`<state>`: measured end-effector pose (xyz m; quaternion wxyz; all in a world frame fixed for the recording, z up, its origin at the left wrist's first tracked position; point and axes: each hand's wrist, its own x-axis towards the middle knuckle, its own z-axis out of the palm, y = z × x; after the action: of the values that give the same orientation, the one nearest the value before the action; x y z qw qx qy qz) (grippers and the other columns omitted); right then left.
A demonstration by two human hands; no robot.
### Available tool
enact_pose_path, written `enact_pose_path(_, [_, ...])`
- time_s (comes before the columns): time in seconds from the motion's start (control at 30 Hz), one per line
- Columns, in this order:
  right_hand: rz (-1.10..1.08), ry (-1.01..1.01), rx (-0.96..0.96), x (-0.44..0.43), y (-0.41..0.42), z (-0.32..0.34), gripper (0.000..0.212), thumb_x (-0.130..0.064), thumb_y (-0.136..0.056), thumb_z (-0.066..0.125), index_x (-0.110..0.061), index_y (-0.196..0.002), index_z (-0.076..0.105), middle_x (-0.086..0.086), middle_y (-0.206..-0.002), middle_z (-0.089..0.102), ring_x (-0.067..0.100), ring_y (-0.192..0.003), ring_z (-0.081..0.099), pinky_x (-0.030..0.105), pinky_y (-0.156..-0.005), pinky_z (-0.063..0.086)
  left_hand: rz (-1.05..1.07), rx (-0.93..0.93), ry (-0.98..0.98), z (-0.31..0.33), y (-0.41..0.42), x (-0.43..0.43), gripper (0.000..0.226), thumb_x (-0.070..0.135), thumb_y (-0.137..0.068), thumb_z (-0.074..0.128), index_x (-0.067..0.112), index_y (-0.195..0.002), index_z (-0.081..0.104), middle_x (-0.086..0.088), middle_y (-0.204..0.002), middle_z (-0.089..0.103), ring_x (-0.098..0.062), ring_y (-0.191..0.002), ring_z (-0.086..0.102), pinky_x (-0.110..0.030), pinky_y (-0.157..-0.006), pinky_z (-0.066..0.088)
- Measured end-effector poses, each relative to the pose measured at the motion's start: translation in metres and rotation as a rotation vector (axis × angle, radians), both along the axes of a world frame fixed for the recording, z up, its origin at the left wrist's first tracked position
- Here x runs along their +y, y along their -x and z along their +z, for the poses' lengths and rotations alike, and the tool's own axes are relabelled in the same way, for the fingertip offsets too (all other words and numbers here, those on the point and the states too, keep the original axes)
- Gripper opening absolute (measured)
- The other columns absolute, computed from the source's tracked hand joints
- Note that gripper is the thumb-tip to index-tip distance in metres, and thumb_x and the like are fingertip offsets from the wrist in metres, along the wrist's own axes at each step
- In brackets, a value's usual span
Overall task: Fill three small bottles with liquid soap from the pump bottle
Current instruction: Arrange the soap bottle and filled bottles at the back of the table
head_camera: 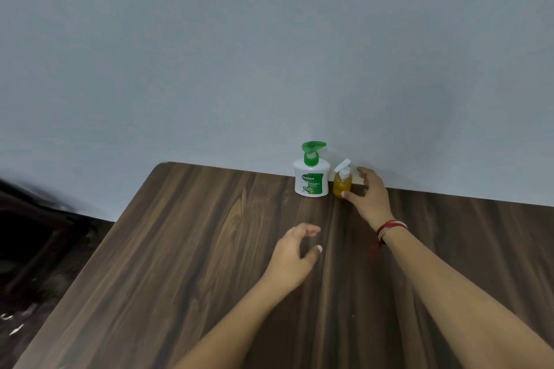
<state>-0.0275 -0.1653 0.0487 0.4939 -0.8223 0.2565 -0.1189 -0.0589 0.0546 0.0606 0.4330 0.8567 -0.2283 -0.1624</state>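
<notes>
Grey-blue painted wall point(209, 54) fills the upper half of the view. Below it a dark wood-grain desk point(180, 263) spreads from the centre down to 5 and 7 o'clock, its far edge running along the wall. A dim, blurred patch of floor point(36, 234) shows at 9 o'clock, off the desk's left side.

Two bare forearms reach in from 5 and 6 o'clock. The right hand point(371, 195) lies at the desk's far edge, cupped at 3 o'clock of the small bottle. Its thumb tip touches the bottle low on the near side, while its fingers point(364, 172) are spread and curved beside the cap, apart from it, so nothing is clasped. The left hand point(295, 255) hovers above the middle of the desk, at 7 o'clock of both bottles and well apart from them. Its fingers are loosely curled and released, holding nothing.

The pump bottle point(311, 180) stands upright against the wall at 12 o'clock of the left hand, white with a green label and a green pump head. The small bottle point(341, 184) stands upright just beside it at 3 o'clock, holding yellow liquid, with its white flip cap tipped open. A red thread band point(391, 226) circles the right wrist.
</notes>
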Motion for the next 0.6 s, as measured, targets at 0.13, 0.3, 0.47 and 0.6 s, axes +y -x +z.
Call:
enact_pose_path(0.13, [0.024, 0.016, -0.021, 0.019, 0.045, 0.024, 0.06, -0.018, -0.076, 0.077, -0.015, -0.13, 0.049, 0.007, -0.135, 0.047, 0.023, -0.125, 0.045, 0.04, -0.107, 0.039, -0.032, -0.014, 0.013, 0.022, 0.019, 0.01, 0.032, 0.019, -0.091, 0.06, 0.024, -0.123, 0.056, 0.011, -0.121, 0.056, 0.003, -0.112, 0.05, -0.003, -0.09, 0.032])
enact_pose_path(0.3, [0.163, -0.041, -0.025, 0.064, 0.122, 0.051, 0.053, -0.018, -0.079, 0.074, -0.023, -0.127, 0.051, 0.002, -0.132, 0.048, 0.016, -0.121, 0.046, 0.028, -0.099, 0.039, -0.087, -0.02, 0.024, 0.046, 0.063, 0.04, 0.031, 0.02, -0.09, 0.062, 0.024, -0.121, 0.057, 0.009, -0.121, 0.058, 0.002, -0.112, 0.051, -0.01, -0.094, 0.035])
enact_pose_path(0.47, [0.234, -0.118, -0.015, 0.113, 0.205, 0.067, 0.042, -0.015, -0.08, 0.072, -0.025, -0.118, 0.055, -0.002, -0.126, 0.051, 0.011, -0.116, 0.047, 0.025, -0.097, 0.038, -0.1, -0.054, 0.048, 0.059, 0.114, 0.076, 0.031, 0.019, -0.09, 0.063, 0.021, -0.12, 0.058, 0.006, -0.121, 0.06, -0.002, -0.114, 0.052, -0.014, -0.095, 0.036])
enact_pose_path(0.6, [0.273, -0.128, 0.066, 0.148, 0.267, 0.056, 0.039, -0.009, -0.079, 0.07, -0.025, -0.114, 0.06, -0.003, -0.121, 0.057, 0.011, -0.113, 0.052, 0.03, -0.101, 0.041, -0.094, -0.092, 0.081, 0.061, 0.154, 0.108, 0.03, 0.017, -0.088, 0.065, 0.018, -0.118, 0.06, 0.003, -0.118, 0.063, -0.004, -0.112, 0.055, -0.016, -0.097, 0.039])
